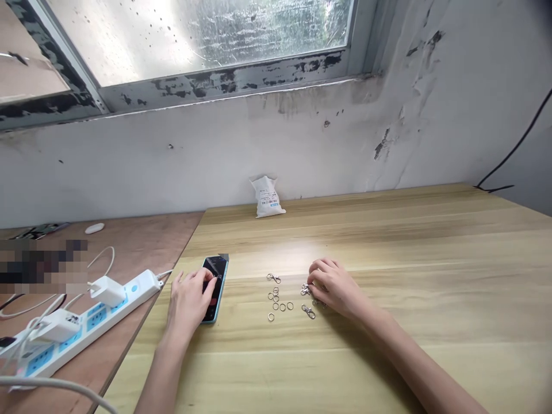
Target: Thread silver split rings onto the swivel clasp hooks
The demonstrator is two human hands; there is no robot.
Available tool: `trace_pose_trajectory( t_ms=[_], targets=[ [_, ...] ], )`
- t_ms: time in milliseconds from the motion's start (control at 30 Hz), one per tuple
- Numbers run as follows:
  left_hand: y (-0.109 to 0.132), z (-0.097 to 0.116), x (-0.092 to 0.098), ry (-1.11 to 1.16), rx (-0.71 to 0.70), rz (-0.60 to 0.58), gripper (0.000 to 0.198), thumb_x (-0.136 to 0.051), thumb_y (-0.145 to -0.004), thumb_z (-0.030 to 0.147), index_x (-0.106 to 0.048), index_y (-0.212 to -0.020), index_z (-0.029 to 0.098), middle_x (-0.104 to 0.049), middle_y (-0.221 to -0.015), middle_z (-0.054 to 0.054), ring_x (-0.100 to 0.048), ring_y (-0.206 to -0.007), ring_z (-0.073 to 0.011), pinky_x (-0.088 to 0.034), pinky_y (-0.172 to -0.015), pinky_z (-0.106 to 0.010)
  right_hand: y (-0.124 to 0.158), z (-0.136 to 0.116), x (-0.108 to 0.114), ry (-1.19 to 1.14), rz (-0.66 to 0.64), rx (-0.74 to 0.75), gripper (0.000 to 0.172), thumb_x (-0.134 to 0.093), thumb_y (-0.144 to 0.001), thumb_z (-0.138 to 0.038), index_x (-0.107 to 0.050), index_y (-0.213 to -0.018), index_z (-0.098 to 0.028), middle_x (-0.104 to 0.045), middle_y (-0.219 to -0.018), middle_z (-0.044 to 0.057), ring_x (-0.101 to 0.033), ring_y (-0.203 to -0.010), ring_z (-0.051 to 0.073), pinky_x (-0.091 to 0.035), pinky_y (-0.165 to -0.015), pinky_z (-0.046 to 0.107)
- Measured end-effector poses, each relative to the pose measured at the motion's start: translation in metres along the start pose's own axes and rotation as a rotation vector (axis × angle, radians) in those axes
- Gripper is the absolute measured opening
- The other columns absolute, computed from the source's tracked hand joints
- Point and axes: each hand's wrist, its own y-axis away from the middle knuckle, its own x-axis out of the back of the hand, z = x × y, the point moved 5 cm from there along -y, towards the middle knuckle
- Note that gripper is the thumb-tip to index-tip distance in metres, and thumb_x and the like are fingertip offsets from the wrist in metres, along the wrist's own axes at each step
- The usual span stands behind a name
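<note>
Your right hand (335, 287), fingers (318, 268) curled down, sits against the clasps (306, 289); whether it pinches one cannot be told. Rings (276, 306) scatter on the surface (409, 356) to its left, nearer this hand. Left hand (188, 303) lies spread on the phone (214, 265).

tabletop (431, 276): pale yellow-tan wood, darker streaked grain | phone (215, 265): sky-blue case, black screen | split rings (276, 306): silver | clasps (307, 311): silver | power strip (107, 322): white, blue panels | packet (267, 197): white, blue print | wall (215, 155): off-white, black stains
</note>
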Motion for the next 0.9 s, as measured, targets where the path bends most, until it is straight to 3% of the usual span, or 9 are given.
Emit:
trace_pose_trajectory(
  t_ms=[133,300,467,633,733,900],
  targets=[
    [0.001,-0.001,-0.005,0.019,-0.028,-0.007,0.020,-0.046,-0.091,0.032,-0.055,-0.076,0.022,-0.070,-0.082,-0.001,-0.065,-0.084,-0.0221,-0.025,-0.111,-0.051,0.003,0.002,0.001,-0.011,-0.026,0.007,0.016,-0.057,-0.088,-0.014,-0.069,-0.084,-0.023,-0.064,-0.094,0.005,-0.056,-0.096,0.021,-0.044,-0.090,0.040],
    [-0.002,0.010,0.005,0.113,-0.057,0.058,0.019,-0.052,-0.088,0.036,-0.060,-0.077,0.023,-0.073,-0.096,-0.004,-0.064,-0.100,-0.0259,-0.031,-0.108,-0.049,0.004,0.005,0.005,0.009,-0.058,0.009,0.013,-0.061,-0.088,-0.018,-0.072,-0.087,-0.024,-0.065,-0.095,0.004,-0.057,-0.094,0.021,-0.044,-0.088,0.039],
    [-0.013,0.050,0.006,0.219,-0.200,0.005,0.013,-0.054,-0.089,0.031,-0.065,-0.085,0.025,-0.074,-0.097,-0.001,-0.062,-0.110,-0.0248,-0.028,-0.110,-0.048,0.001,0.000,0.003,0.060,-0.053,-0.018,0.009,-0.067,-0.085,-0.020,-0.073,-0.079,-0.024,-0.065,-0.091,0.004,-0.057,-0.092,0.021,-0.044,-0.086,0.038],
    [-0.025,0.098,-0.008,0.295,-0.325,-0.048,0.010,-0.056,-0.089,0.024,-0.066,-0.084,0.025,-0.074,-0.097,0.000,-0.062,-0.109,-0.0231,-0.029,-0.108,-0.048,0.001,-0.006,0.000,0.110,-0.022,0.009,0.015,-0.063,-0.090,-0.024,-0.072,-0.078,-0.025,-0.065,-0.089,0.002,-0.055,-0.090,0.019,-0.041,-0.088,0.035],
    [-0.021,0.118,-0.022,0.351,-0.375,-0.096,0.010,-0.058,-0.089,0.022,-0.065,-0.082,0.024,-0.073,-0.097,0.000,-0.062,-0.106,-0.0221,-0.031,-0.107,-0.047,0.001,-0.008,-0.001,0.187,-0.030,0.033,0.017,-0.063,-0.090,-0.023,-0.071,-0.075,-0.024,-0.065,-0.086,0.002,-0.054,-0.088,0.019,-0.040,-0.085,0.034],
    [-0.001,0.134,-0.040,0.344,-0.455,-0.142,0.008,-0.060,-0.087,0.017,-0.064,-0.082,0.022,-0.067,-0.110,-0.004,-0.053,-0.119,-0.0255,-0.037,-0.103,-0.047,-0.004,-0.018,-0.004,0.346,-0.034,0.105,0.025,-0.054,-0.093,-0.016,-0.066,-0.071,-0.020,-0.064,-0.081,0.005,-0.053,-0.085,0.021,-0.040,-0.085,0.036]
  ],
)
